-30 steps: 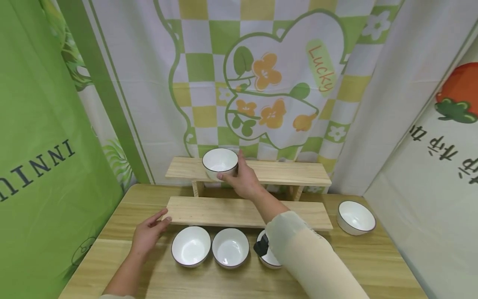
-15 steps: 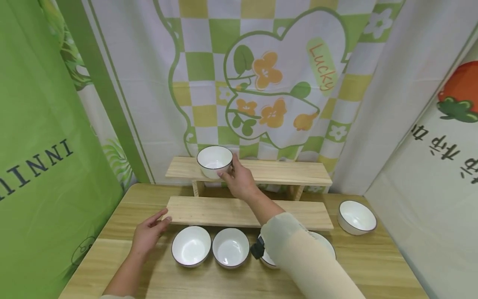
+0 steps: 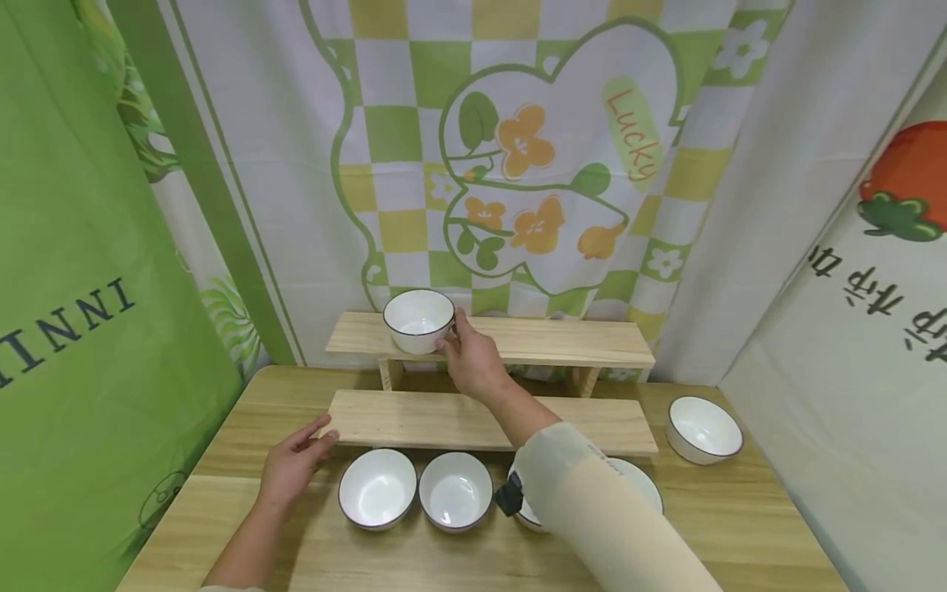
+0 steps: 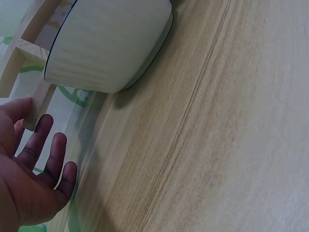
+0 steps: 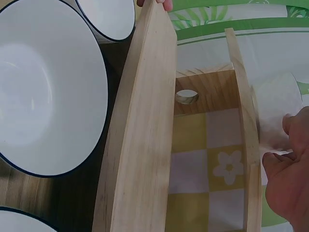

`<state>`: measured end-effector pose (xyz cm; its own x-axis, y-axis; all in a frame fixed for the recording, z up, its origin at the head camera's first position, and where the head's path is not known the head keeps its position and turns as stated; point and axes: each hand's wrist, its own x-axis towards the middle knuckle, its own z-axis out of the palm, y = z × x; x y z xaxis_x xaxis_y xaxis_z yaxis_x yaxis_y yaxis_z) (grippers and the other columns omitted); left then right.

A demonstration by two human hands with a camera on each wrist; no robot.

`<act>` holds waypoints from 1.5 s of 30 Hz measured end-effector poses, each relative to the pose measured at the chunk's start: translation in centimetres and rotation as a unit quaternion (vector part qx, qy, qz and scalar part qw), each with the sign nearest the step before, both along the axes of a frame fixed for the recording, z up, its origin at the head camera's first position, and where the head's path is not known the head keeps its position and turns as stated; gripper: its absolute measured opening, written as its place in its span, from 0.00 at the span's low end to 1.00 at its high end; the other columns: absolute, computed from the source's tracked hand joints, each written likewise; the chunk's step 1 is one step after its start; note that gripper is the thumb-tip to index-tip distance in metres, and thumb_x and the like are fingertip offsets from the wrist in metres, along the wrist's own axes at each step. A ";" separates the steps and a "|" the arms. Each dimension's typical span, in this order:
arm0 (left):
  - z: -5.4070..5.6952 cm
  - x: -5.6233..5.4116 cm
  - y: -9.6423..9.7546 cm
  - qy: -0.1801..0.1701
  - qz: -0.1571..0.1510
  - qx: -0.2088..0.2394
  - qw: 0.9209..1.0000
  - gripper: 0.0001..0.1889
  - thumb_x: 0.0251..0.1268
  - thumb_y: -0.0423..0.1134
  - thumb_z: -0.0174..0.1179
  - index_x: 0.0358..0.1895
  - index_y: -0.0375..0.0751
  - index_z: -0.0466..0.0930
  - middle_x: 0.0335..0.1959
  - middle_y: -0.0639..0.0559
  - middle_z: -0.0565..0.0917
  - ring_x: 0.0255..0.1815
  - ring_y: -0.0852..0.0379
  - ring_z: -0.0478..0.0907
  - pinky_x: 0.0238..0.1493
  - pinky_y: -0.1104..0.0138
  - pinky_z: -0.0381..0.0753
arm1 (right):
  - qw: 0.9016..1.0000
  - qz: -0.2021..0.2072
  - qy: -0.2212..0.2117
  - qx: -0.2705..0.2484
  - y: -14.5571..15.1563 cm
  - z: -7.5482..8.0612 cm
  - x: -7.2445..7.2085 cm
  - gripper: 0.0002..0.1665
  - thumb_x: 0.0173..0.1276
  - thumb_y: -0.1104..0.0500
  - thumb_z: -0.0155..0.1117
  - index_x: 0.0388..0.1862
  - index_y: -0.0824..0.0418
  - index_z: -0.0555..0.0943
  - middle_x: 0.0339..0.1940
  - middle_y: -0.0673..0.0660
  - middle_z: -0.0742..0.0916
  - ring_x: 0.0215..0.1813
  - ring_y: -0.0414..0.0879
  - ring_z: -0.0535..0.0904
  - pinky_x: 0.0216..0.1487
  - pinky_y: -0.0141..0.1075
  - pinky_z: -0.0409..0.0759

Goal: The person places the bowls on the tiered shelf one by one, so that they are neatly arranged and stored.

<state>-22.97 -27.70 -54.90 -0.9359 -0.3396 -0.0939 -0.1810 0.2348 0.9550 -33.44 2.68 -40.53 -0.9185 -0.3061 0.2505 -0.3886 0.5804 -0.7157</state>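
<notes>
In the head view, my right hand grips a white bowl with a dark rim by its right side. The bowl is upright at the left part of the upper board of a two-tier wooden shelf. My left hand holds the left end of the lower board between thumb and fingers, its other fingers loosely bent, as the left wrist view shows. Nearest to it stands another white bowl, with a second bowl beside that one. In the right wrist view, the gripped bowl is partly hidden by the hand.
More bowls stand in front of the shelf, partly covered by my right sleeve. A single bowl stands right of the shelf on the wooden table. A patterned curtain hangs close behind the shelf.
My right hand has moved the bowl slightly left along the upper board and a little lower at the end. The left hand has stayed at the lower board's end.
</notes>
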 end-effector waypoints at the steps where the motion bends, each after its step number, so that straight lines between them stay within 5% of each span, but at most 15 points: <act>1: 0.0 0.0 0.0 0.001 -0.001 0.002 1.000 0.32 0.65 0.55 0.72 0.69 0.45 0.80 0.42 0.45 0.89 0.40 0.56 0.84 0.41 0.66 0.84 | 1.000 0.000 -0.003 -0.005 0.2 0.1 0.0 0.45 0.81 0.53 0.60 0.84 0.70 0.50 0.76 0.67 0.71 0.71 0.59 0.74 0.69 0.46 0.75; 17: -0.1 0.0 0.0 0.005 0.001 0.041 0.999 0.32 0.66 0.50 0.73 0.70 0.43 0.79 0.33 0.59 0.85 0.37 0.60 0.83 0.41 0.68 0.85 | 0.998 -0.007 -0.028 -0.047 3.6 0.0 0.4 0.43 0.80 0.50 0.61 0.84 0.63 0.55 0.80 0.63 0.68 0.75 0.60 0.70 0.72 0.45 0.72; 24: -0.1 -0.1 0.0 0.004 0.002 0.037 0.999 0.32 0.66 0.50 0.73 0.70 0.43 0.79 0.32 0.59 0.85 0.36 0.61 0.82 0.40 0.69 0.85 | 0.998 -0.013 -0.027 -0.057 5.1 0.2 0.5 0.41 0.81 0.51 0.61 0.83 0.63 0.58 0.81 0.62 0.67 0.77 0.56 0.68 0.73 0.41 0.71; 31: -0.1 -0.1 0.0 0.001 -0.003 0.038 0.999 0.33 0.65 0.51 0.74 0.70 0.43 0.78 0.34 0.59 0.86 0.37 0.60 0.83 0.42 0.69 0.85 | 0.996 -0.014 -0.041 -0.076 6.9 0.5 1.0 0.49 0.81 0.50 0.61 0.86 0.64 0.47 0.82 0.59 0.67 0.79 0.54 0.65 0.74 0.41 0.69; 45: 0.2 0.1 0.1 -0.006 -0.007 0.035 0.999 0.33 0.67 0.51 0.72 0.71 0.42 0.77 0.33 0.55 0.86 0.40 0.56 0.84 0.42 0.67 0.85 | 0.994 -0.026 -0.057 -0.093 9.8 -0.3 1.6 0.52 0.78 0.46 0.64 0.87 0.60 0.46 0.83 0.55 0.66 0.80 0.51 0.63 0.75 0.40 0.67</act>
